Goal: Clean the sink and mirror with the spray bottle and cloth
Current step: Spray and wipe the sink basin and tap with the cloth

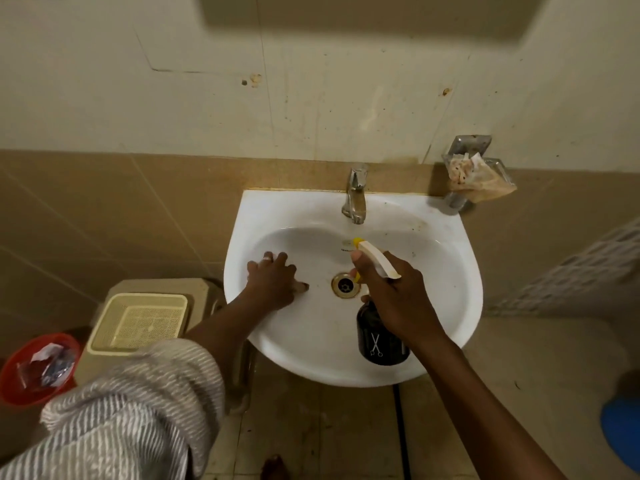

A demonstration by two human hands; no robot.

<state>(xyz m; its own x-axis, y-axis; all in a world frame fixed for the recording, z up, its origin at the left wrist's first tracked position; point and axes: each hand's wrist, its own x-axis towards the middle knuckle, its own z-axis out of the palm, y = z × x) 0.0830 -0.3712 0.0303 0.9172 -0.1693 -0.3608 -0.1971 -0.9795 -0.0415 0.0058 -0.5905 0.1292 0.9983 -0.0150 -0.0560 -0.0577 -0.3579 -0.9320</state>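
Right hand [398, 292] grips spray bottle [381, 337] over drain [345, 285]; left hand [273, 282] spread flat in sink [450, 306]; tap [356, 195] behind.

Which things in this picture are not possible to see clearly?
- Cloth: head view, only a white bit shows under the left hand in the sink; the fingers hide the rest.
- Mirror: not visible; only a blurred dark shape at the top edge.
- Spray bottle: the right hand covers its neck and trigger.
- Bottle label: too small to read.
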